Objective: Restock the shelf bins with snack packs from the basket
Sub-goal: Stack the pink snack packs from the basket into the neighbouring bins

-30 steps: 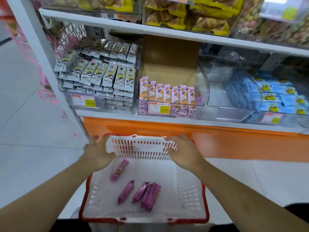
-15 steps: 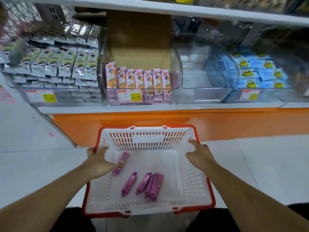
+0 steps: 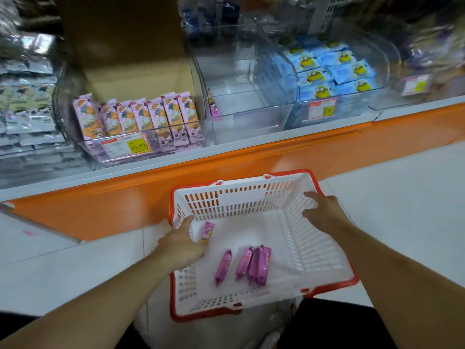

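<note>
Single head-worn wide-angle view, tilted, looking forward and down. Basket (image 3: 254,197) close below, both forearms entering from bottom edge; shelf bins (image 3: 246,102) near, across upper frame; edges blurred.

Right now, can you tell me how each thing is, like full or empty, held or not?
Basket: nearly empty, held at both sides.
Purple snack packs: lying flat on the basket floor, none held.
Left hand: grips the basket's left rim.
Right hand: rests on the basket's right wall, fingers fairly straight.
Middle clear bin: almost empty.
Orange-pack bin: partly filled.
Blue-pack bin: well stocked.
</note>
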`<control>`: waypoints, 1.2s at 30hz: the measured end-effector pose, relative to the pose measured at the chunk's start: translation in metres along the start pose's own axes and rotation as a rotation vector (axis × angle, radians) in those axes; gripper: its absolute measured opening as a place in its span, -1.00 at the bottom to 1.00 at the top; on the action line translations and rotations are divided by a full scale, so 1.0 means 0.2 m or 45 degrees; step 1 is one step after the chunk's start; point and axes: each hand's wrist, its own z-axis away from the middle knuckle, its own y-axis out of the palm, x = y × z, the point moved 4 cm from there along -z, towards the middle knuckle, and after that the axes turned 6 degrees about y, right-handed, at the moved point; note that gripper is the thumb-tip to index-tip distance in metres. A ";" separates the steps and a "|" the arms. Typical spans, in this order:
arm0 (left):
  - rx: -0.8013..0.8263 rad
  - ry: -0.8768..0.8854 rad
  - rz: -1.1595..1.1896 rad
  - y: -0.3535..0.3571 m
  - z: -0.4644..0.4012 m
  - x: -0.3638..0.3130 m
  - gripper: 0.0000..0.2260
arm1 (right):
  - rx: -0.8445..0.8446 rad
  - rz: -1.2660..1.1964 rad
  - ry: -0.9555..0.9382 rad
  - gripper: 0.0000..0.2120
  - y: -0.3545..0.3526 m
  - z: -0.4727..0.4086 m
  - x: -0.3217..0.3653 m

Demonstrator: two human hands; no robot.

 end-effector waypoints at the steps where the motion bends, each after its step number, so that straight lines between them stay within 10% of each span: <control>1: 0.010 0.011 -0.005 0.00 0.00 0.01 0.00 | -0.002 0.017 0.000 -0.33 0.00 0.01 0.01; 9: -0.130 0.258 -0.308 -0.11 0.18 -0.33 -0.29 | -0.285 0.390 -0.155 -0.39 -0.06 0.34 0.23; 18: -0.128 0.743 -0.258 -0.23 0.36 -0.73 -0.50 | 0.137 0.266 -0.419 -0.72 0.15 0.58 0.34; 28: 0.008 0.589 -0.192 0.07 -0.19 -0.47 -0.53 | 0.445 0.536 -0.181 -0.55 0.79 0.06 0.21; 36: 0.142 0.498 -0.184 0.17 -0.36 -0.36 -0.56 | 0.449 0.603 -0.248 -0.92 0.94 -0.04 0.14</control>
